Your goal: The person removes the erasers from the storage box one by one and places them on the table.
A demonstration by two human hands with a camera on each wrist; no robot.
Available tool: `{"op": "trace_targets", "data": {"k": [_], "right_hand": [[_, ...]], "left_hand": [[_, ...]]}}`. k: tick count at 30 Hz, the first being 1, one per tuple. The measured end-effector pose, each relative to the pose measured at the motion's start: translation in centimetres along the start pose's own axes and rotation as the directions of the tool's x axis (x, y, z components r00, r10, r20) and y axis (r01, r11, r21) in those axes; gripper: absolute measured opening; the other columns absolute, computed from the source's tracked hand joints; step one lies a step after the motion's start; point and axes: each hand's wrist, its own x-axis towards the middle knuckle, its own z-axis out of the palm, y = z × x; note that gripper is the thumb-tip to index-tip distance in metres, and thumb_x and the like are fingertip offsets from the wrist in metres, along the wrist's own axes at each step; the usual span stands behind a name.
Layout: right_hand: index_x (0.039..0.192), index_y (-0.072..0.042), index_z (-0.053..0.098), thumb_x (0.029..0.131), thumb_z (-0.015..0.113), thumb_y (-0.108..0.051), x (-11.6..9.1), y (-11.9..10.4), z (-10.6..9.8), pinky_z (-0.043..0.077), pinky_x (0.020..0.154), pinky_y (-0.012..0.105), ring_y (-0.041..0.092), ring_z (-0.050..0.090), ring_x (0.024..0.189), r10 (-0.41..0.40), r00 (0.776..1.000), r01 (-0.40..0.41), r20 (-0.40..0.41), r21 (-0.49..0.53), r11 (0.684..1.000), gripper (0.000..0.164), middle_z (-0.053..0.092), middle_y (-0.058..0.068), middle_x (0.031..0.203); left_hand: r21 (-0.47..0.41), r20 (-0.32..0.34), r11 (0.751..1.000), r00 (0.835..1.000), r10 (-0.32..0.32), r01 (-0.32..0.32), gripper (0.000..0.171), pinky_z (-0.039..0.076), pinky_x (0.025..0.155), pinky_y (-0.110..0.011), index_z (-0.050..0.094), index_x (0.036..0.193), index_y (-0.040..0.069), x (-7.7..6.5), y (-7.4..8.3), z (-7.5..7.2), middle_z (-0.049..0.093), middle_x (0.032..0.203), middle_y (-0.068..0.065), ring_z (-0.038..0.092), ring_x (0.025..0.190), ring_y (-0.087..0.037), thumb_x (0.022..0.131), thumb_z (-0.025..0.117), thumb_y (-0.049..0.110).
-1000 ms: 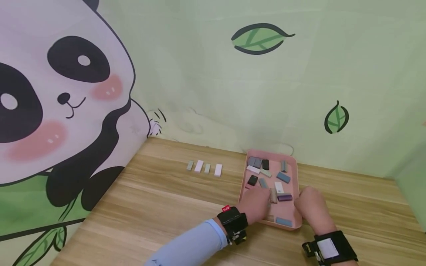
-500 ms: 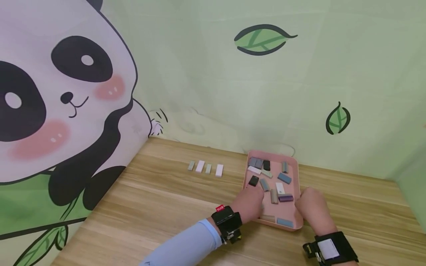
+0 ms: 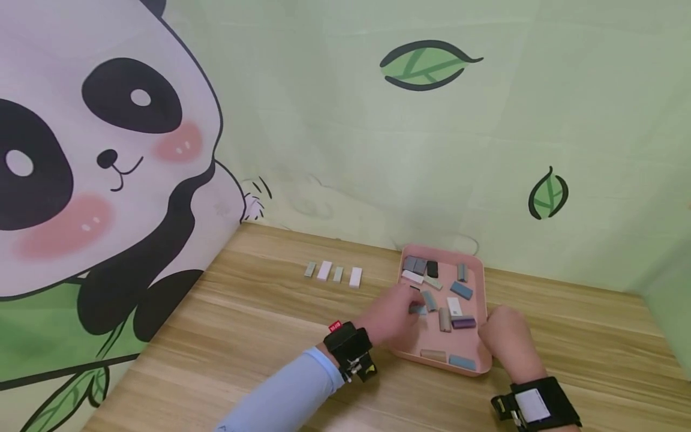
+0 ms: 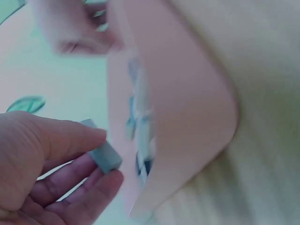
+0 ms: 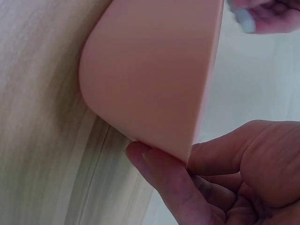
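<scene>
A shallow pink tray on the wooden table holds several small blocks in black, grey, blue, white, purple and beige. My left hand is over the tray's left side. Between its thumb and fingertips it pinches a small grey-green block, clear in the left wrist view. A black block lies mostly hidden behind that hand. My right hand grips the tray's right wall, thumb on one side and fingers on the other, as the right wrist view shows. Among the blocks in the tray are a purple block and a beige block.
Left of the tray, several small blocks stand in a spaced row, white and pale green, among them a white block. Behind the table hangs a pale green backdrop with a panda and leaves. Each wrist wears a black strapped camera.
My left hand has drawn back left and up from the tray's lower middle, now with a grey-green block in its fingers. The right hand has kept its grip on the tray.
</scene>
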Motion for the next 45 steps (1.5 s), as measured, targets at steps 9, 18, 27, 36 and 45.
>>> {"op": "trace_targets", "data": {"k": [9, 18, 27, 36, 45], "right_hand": [[0.063, -0.001, 0.058, 0.081, 0.048, -0.001, 0.2, 0.1, 0.2, 0.036, 0.041, 0.024, 0.015, 0.05, 0.046, -0.004, 1.0, 0.004, -0.005, -0.002, 1.0, 0.02, 0.049, 0.004, 0.053], [0.061, -0.003, 0.057, 0.08, 0.049, -0.001, 0.4, 0.1, 0.4, 0.036, 0.041, 0.024, 0.015, 0.05, 0.046, 0.002, 1.0, -0.002, 0.004, 0.007, 1.0, 0.02, 0.05, 0.003, 0.053], [0.062, -0.002, 0.058, 0.08, 0.051, -0.002, 0.5, 0.0, 0.3, 0.035, 0.041, 0.025, 0.015, 0.05, 0.047, -0.005, 1.0, 0.005, -0.013, -0.013, 1.0, 0.019, 0.05, 0.004, 0.055], [0.063, -0.002, 0.057, 0.08, 0.051, -0.002, 0.4, 0.2, 0.1, 0.037, 0.041, 0.024, 0.015, 0.05, 0.047, 0.016, 1.0, -0.016, 0.008, 0.007, 1.0, 0.018, 0.051, 0.005, 0.056], [0.065, -0.002, 0.059, 0.081, 0.05, -0.002, 0.5, 0.4, 0.1, 0.038, 0.041, 0.024, 0.015, 0.051, 0.048, 0.034, 0.999, -0.034, 0.014, 0.022, 0.999, 0.017, 0.052, 0.006, 0.057]], "left_hand": [[-0.15, -0.239, 0.986, 0.965, -0.104, 0.07, 0.02, 0.05, 0.067, -0.019, 0.068, 0.106, 0.011, 0.5, -3.9, -5.9, 0.068, 0.098, 0.0, 0.061, 0.082, -0.008, 0.087, 0.064, 0.015], [-0.225, -0.419, 0.962, 0.876, -0.239, 0.155, 0.025, 0.053, 0.069, -0.026, 0.066, 0.109, 0.006, 0.2, -9.1, -10.2, 0.067, 0.096, -0.005, 0.063, 0.084, -0.013, 0.086, 0.064, 0.016], [-0.297, -0.432, 0.894, 0.788, -0.438, 0.335, 0.027, 0.052, 0.072, -0.033, 0.065, 0.11, 0.004, -0.9, -14.2, -10.0, 0.067, 0.098, -0.01, 0.063, 0.087, -0.021, 0.084, 0.066, 0.013], [-0.272, -0.449, 0.821, 0.688, -0.57, 0.503, 0.023, 0.049, 0.069, -0.035, 0.069, 0.099, 0.004, -2.0, -18.1, -9.0, 0.067, 0.095, -0.011, 0.061, 0.084, -0.025, 0.078, 0.066, 0.012], [-0.209, -0.443, 0.776, 0.65, -0.617, 0.594, 0.023, 0.049, 0.071, -0.037, 0.071, 0.094, 0.004, -2.3, -20.3, -7.7, 0.07, 0.093, -0.011, 0.063, 0.083, -0.027, 0.076, 0.069, 0.018]]}}
